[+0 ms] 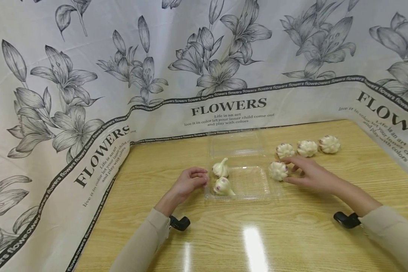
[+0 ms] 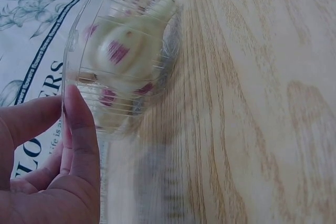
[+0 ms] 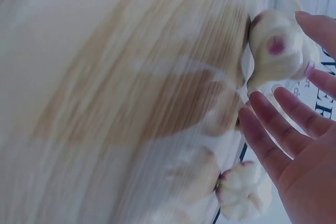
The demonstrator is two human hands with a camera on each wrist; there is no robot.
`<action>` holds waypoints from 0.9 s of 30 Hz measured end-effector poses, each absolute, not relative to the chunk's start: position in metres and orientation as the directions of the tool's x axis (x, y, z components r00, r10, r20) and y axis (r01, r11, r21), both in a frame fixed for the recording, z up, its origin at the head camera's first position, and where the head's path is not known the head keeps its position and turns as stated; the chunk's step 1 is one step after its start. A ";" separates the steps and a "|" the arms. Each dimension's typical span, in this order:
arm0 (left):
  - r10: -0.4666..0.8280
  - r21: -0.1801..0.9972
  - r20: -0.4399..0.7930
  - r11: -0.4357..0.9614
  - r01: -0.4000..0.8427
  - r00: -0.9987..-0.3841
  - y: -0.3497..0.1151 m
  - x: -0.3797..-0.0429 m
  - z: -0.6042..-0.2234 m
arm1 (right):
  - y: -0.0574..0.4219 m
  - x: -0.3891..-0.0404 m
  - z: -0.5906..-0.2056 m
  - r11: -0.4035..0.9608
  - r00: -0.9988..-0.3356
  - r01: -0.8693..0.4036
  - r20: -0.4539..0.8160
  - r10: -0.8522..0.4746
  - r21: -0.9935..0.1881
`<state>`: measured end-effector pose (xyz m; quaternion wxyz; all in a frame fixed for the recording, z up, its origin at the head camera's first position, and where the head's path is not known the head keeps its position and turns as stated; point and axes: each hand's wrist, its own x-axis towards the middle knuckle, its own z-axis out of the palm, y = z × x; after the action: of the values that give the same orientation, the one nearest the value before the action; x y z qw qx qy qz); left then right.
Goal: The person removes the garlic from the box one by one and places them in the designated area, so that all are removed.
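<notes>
A clear plastic clamshell box stands with its lid folded back. Inside, at its left end, lie two white-and-purple garlic bulbs, one behind the other. My left hand pinches the box's left rim between thumb and fingers, which shows closely in the left wrist view. Just right of the box is another garlic bulb, also seen in the right wrist view. My right hand reaches to it, its thumb and index fingertips right at the bulb, the other fingers spread and fairly straight.
Behind the right hand, three more garlic bulbs form a row: one nearest the box, one in the middle, one farthest right. Flower-printed cloth closes off the back and sides of the wooden table.
</notes>
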<state>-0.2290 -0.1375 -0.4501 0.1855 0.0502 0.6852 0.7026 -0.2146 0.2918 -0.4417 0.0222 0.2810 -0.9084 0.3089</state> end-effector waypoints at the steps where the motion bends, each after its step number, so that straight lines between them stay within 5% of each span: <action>1: 0.329 0.982 -0.182 0.006 -0.191 -0.927 -0.138 -0.229 -0.451 | 0.290 -0.215 -0.442 0.651 -0.841 -0.523 0.211 -0.498 -0.549; 27: 0.324 0.980 -0.193 0.012 -0.200 -0.926 -0.140 -0.230 -0.451 | 0.295 -0.217 -0.438 0.669 -0.851 -0.488 0.136 -0.506 -0.561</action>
<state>-0.2303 -0.1395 -0.4510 0.1865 0.0452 0.6863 0.7015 -0.2170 0.2945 -0.4379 -0.0154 0.2722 -0.9133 0.3026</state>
